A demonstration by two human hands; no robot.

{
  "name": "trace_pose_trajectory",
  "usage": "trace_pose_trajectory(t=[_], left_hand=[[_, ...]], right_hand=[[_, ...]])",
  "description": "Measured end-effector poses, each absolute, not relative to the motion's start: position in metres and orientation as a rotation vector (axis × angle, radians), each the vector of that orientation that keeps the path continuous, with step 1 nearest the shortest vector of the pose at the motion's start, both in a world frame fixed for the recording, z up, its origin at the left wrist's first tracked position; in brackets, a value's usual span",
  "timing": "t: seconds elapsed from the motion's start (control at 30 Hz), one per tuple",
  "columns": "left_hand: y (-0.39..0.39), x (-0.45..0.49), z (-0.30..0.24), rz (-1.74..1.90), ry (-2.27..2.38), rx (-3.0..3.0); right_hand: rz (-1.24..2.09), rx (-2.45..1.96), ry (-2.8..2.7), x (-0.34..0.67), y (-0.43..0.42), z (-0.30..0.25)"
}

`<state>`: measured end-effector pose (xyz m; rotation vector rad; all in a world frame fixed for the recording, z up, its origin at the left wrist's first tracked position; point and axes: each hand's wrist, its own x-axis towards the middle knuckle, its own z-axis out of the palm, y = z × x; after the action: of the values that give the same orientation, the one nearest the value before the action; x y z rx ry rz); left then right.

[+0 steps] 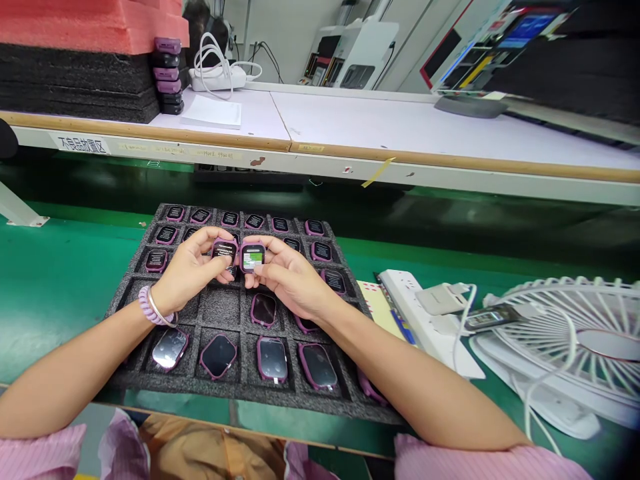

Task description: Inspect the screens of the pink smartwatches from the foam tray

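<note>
- Two purple-cased watch units are held up side by side over the black foam tray (pixel 135 293): the left hand (pixel 187 270) holds one with a dark text screen (pixel 225 249), the right hand (pixel 285 277) holds one with a lit green-and-white screen (pixel 253 257). The two units all but touch.
- The tray's far row holds six units with lit text screens; the near row shows four with dark, glossy faces, and a fifth peeps out under the right forearm. More units sit in the middle rows, partly hidden by the hands, so the full count cannot be told.
- A stack of about five more units (pixel 167 75) stands on the white shelf (pixel 400 127) behind.
- The tray lies on a green mat (pixel 55 273). To the right lie a white power strip (pixel 425 320) and a white fan (pixel 570 340) on its back.
- Black and pink foam sheets (pixel 75 53) are piled at the far left of the shelf.
- Both hands meet at the tray's middle, fingers curled, each pinching its unit by the edges between thumb and fingertips, screens tipped towards the camera. The left wrist wears a coiled purple band (pixel 150 307).
</note>
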<state>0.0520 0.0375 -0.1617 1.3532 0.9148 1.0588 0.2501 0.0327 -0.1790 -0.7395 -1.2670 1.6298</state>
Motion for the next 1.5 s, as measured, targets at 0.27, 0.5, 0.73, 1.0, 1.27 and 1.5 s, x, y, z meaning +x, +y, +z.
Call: trace_pose_trajectory(t=[0.27, 0.5, 0.73, 1.0, 1.27, 1.5], left_hand=[[0.0365, 0.0523, -0.1611, 1.061, 0.903, 1.327], [0.0366, 0.0542, -0.1606, 1.069, 0.838, 1.291], [0.0336, 0.0541, -0.1552, 1.027, 0.862, 1.202], [0.0322, 0.0542, -0.1556, 0.997, 0.857, 1.201], [0.0343, 0.0551, -0.1564, 0.999, 0.852, 1.213], [0.0327, 0.0532, -0.1556, 1.018, 0.845, 1.205]], right_hand=[[1.631, -0.720, -1.264, 0.2502, 0.0332, -0.1796], [1.601, -0.728, -1.257, 0.2500, 0.0343, -0.1802], [1.659, -0.733, -1.158, 0.2498, 0.0367, -0.1820], [1.612, -0.754, -1.198, 0.2500, 0.0363, -0.1869], [1.606, -0.737, -1.215, 0.2499, 0.0368, -0.1853], [1.642, -0.717, -1.226, 0.2512, 0.0348, -0.1831]])
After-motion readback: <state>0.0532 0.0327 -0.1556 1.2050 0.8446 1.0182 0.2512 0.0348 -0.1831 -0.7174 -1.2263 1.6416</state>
